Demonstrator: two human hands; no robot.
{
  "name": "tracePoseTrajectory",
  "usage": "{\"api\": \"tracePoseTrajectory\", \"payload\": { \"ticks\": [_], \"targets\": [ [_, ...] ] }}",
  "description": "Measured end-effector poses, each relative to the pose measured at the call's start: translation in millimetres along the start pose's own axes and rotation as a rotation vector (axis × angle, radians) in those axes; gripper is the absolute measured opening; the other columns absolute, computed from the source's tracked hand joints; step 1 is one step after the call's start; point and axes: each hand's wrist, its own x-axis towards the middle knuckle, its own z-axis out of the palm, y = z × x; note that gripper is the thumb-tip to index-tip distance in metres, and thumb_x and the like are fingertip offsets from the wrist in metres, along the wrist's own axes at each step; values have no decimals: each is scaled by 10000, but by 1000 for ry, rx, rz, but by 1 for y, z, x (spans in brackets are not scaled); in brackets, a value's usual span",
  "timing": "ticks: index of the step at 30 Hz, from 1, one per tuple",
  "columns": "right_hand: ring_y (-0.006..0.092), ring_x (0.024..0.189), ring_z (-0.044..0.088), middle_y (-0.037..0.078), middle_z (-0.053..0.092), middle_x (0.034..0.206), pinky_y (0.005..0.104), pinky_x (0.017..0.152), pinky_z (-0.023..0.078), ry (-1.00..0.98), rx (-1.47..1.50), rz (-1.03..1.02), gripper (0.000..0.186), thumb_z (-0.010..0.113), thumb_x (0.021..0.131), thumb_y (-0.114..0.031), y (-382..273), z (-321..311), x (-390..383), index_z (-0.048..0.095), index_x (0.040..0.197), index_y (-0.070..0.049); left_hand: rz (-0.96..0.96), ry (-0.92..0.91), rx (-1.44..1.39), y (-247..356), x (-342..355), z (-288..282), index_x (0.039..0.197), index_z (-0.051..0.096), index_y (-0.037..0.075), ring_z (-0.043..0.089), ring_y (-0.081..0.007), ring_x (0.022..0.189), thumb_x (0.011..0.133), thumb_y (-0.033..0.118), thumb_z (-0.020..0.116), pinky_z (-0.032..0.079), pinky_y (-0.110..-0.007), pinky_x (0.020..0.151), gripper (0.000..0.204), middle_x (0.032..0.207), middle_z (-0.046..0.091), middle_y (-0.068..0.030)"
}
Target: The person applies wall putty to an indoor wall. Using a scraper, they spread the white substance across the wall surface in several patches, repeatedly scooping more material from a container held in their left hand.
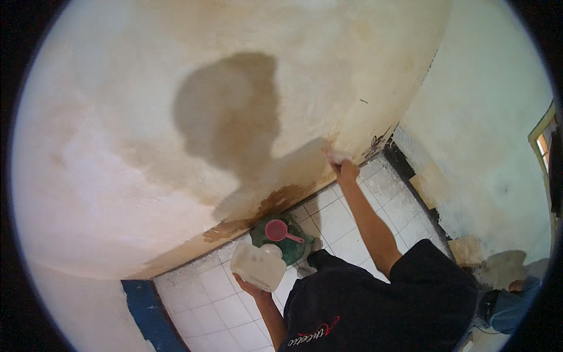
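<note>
1. The mottled cream wall [117, 100] is filling most of the view, with a brown patch [278, 200] spreading along its foot. Short, even strokes would probably be serving best here, with the person's own shadow not hiding the spot.
2. The white tiled floor [214, 308] is running below, up to the wall; steady footing would be helping a long reach like this one.
3. A dark green object [296, 252] is lying on the floor near the wall.
4. The white plastic jug [252, 267] is hanging above the tiles, just left of the green object in this view. Keeping it level would likely be the safer way.
5. A pink dipper [276, 230] is resting on the green object, its handle pointing right.
6. The left hand [251, 286] is gripping the jug by its lower side.
7. The right hand [347, 170] is hovering at the wall's foot near the corner, fingers curling in.
8. A pale object [340, 156] is apparently being pinched there; blur is hiding its shape and whether it is touching the wall.
</note>
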Motion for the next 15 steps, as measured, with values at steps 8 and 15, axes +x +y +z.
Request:
{"api": "tracePoseTrajectory", "payload": {
  "ticks": [8, 15],
  "targets": [
    [189, 756, 654, 80, 648, 943, 300, 648, 551, -184, -152, -429, 165, 534, 943, -42, -88, 51, -28, 591, 1098, -30, -123, 11, -28, -4, 2, -2, 1436, 366, 106, 484, -348, 1235, 952, 607, 331, 434, -510, 1017, 697, 1389, 461, -142],
    [329, 780, 657, 131, 673, 819, 427, 639, 509, -474, -1502, -1368, 299, 611, 785, -84, -273, 191, -35, 646, 1078, -129, -67, 19, -4, 6, 2, -5, 1398, 407, 91, 537, -334, 1181, 950, 606, 364, 475, -499, 975, 684, 1324, 521, -137]
  ]
}}
